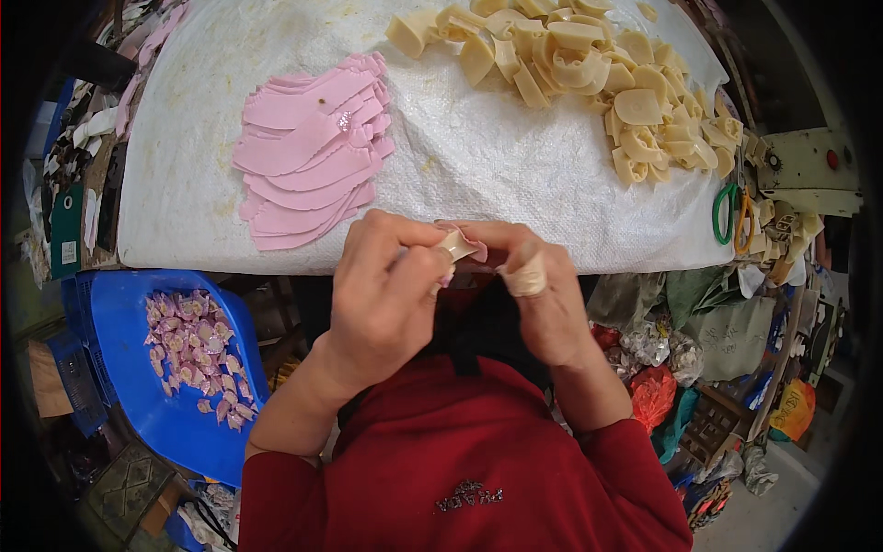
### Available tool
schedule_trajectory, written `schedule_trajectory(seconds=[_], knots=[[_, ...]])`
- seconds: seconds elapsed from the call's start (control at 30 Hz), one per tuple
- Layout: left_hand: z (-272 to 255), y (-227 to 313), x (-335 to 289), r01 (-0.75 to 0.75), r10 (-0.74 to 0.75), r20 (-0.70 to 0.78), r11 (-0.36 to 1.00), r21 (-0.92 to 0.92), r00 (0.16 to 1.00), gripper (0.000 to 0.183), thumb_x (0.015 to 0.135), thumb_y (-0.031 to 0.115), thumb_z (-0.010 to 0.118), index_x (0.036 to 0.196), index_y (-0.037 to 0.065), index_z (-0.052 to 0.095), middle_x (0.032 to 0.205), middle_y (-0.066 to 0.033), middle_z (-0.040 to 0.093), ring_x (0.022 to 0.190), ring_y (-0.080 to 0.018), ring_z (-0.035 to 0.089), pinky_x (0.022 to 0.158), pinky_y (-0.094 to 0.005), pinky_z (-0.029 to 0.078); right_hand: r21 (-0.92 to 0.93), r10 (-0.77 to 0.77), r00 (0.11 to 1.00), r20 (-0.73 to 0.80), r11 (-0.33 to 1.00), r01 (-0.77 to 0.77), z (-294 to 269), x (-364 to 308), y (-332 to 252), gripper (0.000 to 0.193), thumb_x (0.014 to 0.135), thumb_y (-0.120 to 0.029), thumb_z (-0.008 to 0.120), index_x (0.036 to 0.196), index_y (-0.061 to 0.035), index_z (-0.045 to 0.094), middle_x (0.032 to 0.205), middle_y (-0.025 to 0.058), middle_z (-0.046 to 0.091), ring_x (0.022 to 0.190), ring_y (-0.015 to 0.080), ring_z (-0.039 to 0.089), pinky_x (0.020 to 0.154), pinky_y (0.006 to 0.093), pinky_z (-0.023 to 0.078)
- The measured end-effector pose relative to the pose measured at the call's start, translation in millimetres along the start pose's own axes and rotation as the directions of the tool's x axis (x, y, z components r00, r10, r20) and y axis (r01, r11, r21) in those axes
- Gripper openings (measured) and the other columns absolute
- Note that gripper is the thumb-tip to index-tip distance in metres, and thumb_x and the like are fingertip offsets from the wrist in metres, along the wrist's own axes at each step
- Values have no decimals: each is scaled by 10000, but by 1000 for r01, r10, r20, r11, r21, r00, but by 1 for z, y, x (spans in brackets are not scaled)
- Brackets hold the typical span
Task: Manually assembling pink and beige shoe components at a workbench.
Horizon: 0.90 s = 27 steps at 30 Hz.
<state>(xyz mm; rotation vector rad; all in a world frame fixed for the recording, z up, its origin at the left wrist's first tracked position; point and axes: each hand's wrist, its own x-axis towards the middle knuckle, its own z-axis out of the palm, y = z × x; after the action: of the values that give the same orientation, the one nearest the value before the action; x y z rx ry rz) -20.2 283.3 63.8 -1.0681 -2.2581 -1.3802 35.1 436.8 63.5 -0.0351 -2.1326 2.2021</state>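
Note:
At the table's front edge, my left hand (384,293) and my right hand (543,290) meet around one small beige plastic shoe heel (454,243). A pink strip (476,250) curls along its right side, between the heel and my right fingers. The left thumb and fingers pinch the heel from the left; the right fingers grip its far right side. A pale finger cover (524,273) sits on my right thumb. My fingers hide part of the heel. Just beyond my left hand lies a fanned stack of pink cut pieces (308,152), with shiny spots on top.
A heap of bare beige heels (589,60) covers the table's far right. Green-handled (724,213) and orange-handled scissors (744,221) hang at the right edge of the white-covered table (478,156). At lower left, a blue basin (138,396) holds many pink-wrapped heels (198,354).

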Motion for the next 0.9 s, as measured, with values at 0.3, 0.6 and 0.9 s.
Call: schedule_trajectory(seconds=[0.3,0.6,0.9], knots=[[5,-7,-6,-45,53,11,919,-392,999,200,677,-159,627,753,-3,527,894,-146,598,747,-217,616,602,-276,497,257,310,898,311,883,-393,-36,27,-3,377,691,-51,790,1000,28,588,947,111,637,827,171,640,726,291,537],[6,-3,-7,166,-188,-10,891,-422,982,151,737,-88,667,830,-13,574,883,-139,626,742,-203,616,614,-255,488,158,214,963,166,958,-240,-20,27,2,358,878,-183,631,1161,5,518,887,89,657,825,129,624,727,258,506],[13,5,-9,365,-449,37,674,-643,893,123,804,-12,678,888,-21,589,944,-116,639,848,-128,616,712,-234,519,-104,-238,956,171,961,257,-20,19,12,185,828,-114,625,1005,-65,600,1047,86,577,1000,251,487,868,333,405]])
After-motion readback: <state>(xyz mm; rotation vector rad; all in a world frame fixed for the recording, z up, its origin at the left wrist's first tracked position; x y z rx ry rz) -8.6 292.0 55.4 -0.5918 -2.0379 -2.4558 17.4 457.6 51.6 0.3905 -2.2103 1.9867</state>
